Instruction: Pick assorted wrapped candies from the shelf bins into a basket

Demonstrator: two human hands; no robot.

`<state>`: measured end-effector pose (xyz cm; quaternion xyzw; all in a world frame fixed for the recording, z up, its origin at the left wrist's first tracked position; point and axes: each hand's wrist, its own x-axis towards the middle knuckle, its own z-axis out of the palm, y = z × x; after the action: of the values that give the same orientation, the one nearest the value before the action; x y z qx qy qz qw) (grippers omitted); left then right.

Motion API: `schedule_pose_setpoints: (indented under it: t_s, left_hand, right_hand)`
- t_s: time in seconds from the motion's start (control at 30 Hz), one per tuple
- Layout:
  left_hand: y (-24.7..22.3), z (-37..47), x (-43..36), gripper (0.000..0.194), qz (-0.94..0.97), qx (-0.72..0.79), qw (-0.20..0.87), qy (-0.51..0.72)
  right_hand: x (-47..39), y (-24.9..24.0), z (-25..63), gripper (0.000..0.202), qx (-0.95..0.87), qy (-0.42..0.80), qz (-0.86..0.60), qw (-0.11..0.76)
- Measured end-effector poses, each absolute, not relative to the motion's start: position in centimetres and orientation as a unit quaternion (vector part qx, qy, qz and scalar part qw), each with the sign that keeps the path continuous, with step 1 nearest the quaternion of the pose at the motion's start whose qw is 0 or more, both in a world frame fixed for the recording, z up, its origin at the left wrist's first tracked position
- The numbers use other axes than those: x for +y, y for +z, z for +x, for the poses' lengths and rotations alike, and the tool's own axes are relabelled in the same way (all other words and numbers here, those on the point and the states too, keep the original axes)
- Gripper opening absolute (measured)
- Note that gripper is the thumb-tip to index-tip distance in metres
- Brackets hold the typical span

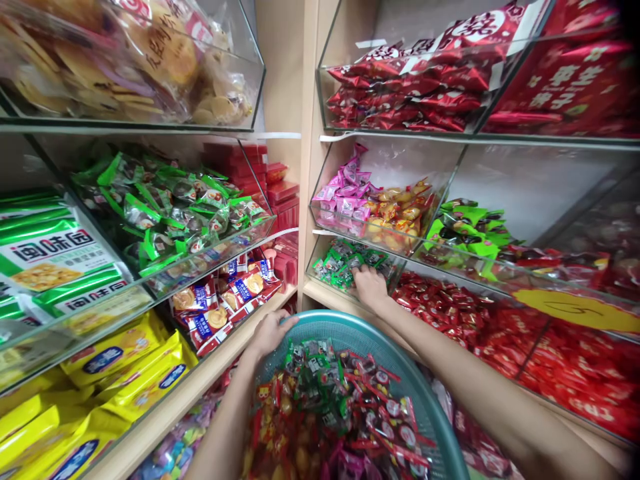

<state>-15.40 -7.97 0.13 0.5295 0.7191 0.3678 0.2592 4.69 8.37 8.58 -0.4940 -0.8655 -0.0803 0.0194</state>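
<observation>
A teal plastic basket (334,320) with fine mesh sides is held in front of me. My left hand (270,333) grips its rim at the upper left, thumb lying along the edge. Inside lie green-wrapped candies (317,367), red-and-dark wrapped candies (385,400) and yellow-orange packets (280,400). My right hand (371,285) reaches past the rim into a low shelf bin and touches small green-wrapped candies (340,260). Its fingertips are down among the wrappers, so I cannot see whether they grasp any.
Clear bin fronts (385,233) and wooden shelf edges (165,393) border both sides. Red candies (440,300) fill the bins right of my right hand. Yellow packets (135,373) and blue-and-red biscuit packs (235,293) lie on the left. A yellow price tag (580,310) hangs at right.
</observation>
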Motion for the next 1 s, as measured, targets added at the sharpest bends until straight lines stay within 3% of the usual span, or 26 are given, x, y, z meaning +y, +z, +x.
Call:
schedule_pose_setpoints:
  t_s: [0.5,1.0]
  left_hand:
    - [0.2,-15.3,-8.0,0.047,0.536,0.719,0.245,0.368]
    - [-0.3,-15.5,-8.0,0.046,0.541,0.719,0.231,0.371]
  right_hand:
    - [8.2,9.7,5.8,0.02,-0.898,-0.066,-0.435,-0.034]
    - [9.7,8.5,4.6,0.028,-0.906,-0.07,-0.414,-0.06]
